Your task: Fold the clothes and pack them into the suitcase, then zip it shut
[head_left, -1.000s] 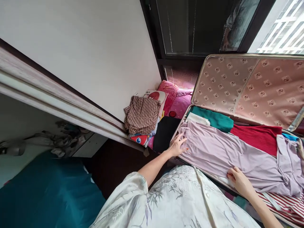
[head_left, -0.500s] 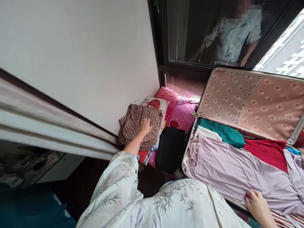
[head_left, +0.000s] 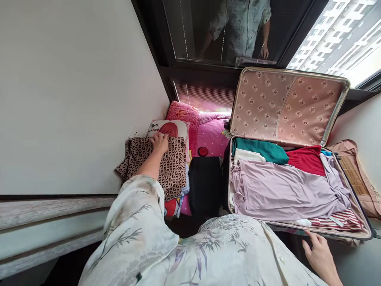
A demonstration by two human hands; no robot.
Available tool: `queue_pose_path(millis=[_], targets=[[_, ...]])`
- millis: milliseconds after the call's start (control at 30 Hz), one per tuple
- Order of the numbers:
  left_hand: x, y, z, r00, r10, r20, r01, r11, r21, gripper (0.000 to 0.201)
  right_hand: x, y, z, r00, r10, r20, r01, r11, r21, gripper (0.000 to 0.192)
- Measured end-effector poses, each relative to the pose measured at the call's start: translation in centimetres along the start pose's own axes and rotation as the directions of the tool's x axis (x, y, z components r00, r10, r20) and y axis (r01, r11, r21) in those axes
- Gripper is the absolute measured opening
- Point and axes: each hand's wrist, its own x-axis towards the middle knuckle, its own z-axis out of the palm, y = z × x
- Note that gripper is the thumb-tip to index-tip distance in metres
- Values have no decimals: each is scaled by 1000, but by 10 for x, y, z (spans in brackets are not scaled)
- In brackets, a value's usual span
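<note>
A brown garment with a dark repeated print [head_left: 174, 171] lies folded on a pile at the left, against the wall. At its upper edge is my left hand [head_left: 160, 143], its bent fingers closed on the cloth; the fingertips are partly hidden. Just beyond them shows a white cushion with a red-haired figure [head_left: 170, 128]. My right hand [head_left: 320, 254] hangs near the front edge of the open suitcase [head_left: 233, 186], fingers apart and holding nothing. Inside the suitcase, a pale mauve garment [head_left: 276, 190] lies spread across the other clothes.
A folded black cloth [head_left: 205, 182] lies between the pile and the suitcase. Behind it are a small red round object [head_left: 203, 151] and a pink cushion [head_left: 190, 115]. Green [head_left: 264, 149] and red clothes [head_left: 306, 159] fill the suitcase's back. Its patterned lid [head_left: 285, 107] leans toward the window.
My view has swung right. My left hand has moved up the brown garment to its upper edge. My right hand has come off the mauve garment and opened beside the suitcase.
</note>
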Motion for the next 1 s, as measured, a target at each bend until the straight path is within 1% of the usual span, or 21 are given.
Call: queue_pose_path(millis=[67, 100, 133, 200, 233, 300, 333, 400, 433, 467, 567, 633, 667, 767, 833, 867, 933, 1000], targets=[[-8, 29, 24, 997, 84, -1, -84, 996, -16, 45, -7, -6, 1, 999, 42, 6, -42, 999, -7, 34], [-15, 46, 40, 990, 135, 34, -134, 990, -37, 47, -8, -11, 2, 998, 56, 12, -56, 998, -4, 34], [-24, 64, 57, 978, 189, 87, -184, 981, -62, 46, -8, -16, 3, 998, 65, 19, -65, 998, 4, 34], [-46, 97, 95, 928, 290, 235, -268, 956, -123, 47, -6, -25, 5, 997, 79, 27, -80, 996, 26, 34], [-58, 110, 113, 906, 307, 289, -278, 950, -139, 53, -4, -29, 5, 996, 86, 29, -87, 996, 36, 34], [-77, 126, 142, 879, 277, 387, -242, 960, -138, 70, -4, -35, 4, 995, 97, 39, -99, 994, 52, 34], [-82, 129, 153, 875, 246, 418, -212, 969, -126, 79, -4, -37, 3, 994, 100, 48, -103, 993, 59, 33], [-82, 130, 164, 870, 190, 455, -160, 982, -103, 90, -8, -38, -1, 992, 105, 63, -109, 991, 74, 34], [-79, 129, 166, 869, 171, 464, -143, 985, -95, 90, -10, -38, -3, 992, 106, 70, -112, 991, 80, 34], [-74, 129, 166, 868, 158, 471, -132, 987, -88, 87, -12, -38, -5, 991, 109, 74, -116, 990, 85, 34], [-66, 131, 156, 867, 152, 475, -132, 988, -76, 65, -14, -41, -11, 990, 117, 75, -124, 987, 104, 33], [-74, 135, 144, 871, 169, 462, -149, 986, -80, 53, -9, -47, -15, 993, 101, 63, -108, 987, 122, 32], [-82, 136, 138, 873, 181, 454, -158, 984, -87, 49, -4, -53, -17, 995, 82, 53, -88, 987, 132, 32], [-125, 137, 118, 880, 194, 433, -166, 981, -101, 37, 14, -75, -22, 999, -26, 27, 21, 985, 172, 31], [-162, 133, 101, 906, 172, 387, -129, 983, -133, 28, 29, -95, -24, 993, -115, 14, 110, 973, 205, 31], [-182, 131, 90, 925, 155, 346, -101, 980, -170, 24, 37, -107, -25, 988, -156, 19, 148, 962, 229, 32], [-220, 126, 63, 959, 132, 250, -62, 961, -270, 13, 55, -131, -26, 970, -238, 60, 209, 930, 304, 36], [-255, 125, 25, 979, 121, 163, -54, 929, -365, 11, 75, -158, -25, 929, -347, 126, 268, 870, 415, 46]])
